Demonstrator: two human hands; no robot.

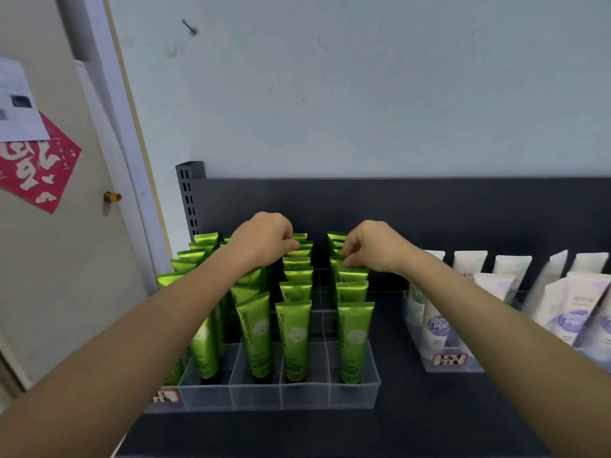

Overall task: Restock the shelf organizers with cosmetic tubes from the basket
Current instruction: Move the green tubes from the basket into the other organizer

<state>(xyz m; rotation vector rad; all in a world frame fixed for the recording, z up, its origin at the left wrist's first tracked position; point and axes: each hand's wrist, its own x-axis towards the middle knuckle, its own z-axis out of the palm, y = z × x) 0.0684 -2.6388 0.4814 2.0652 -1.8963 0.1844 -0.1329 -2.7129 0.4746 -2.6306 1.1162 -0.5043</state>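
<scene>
A clear plastic organizer [281,396] on the dark shelf holds several rows of upright green Chamomile tubes [294,338]. My left hand [264,239] reaches over the back of a middle row, its curled fingers pinching the top edge of a green tube [299,251] there. My right hand [370,249] is over the rightmost row, fingertips pinching the top of another green tube [352,274]. The organizer's front compartments stand empty. No basket is in view.
A second clear organizer [453,365] at the right holds white and lavender tubes [436,322]. The dark shelf back panel [429,209] rises behind the rows, with a slotted upright post [190,193] at its left. A door with a red paper decoration [36,170] stands at the left.
</scene>
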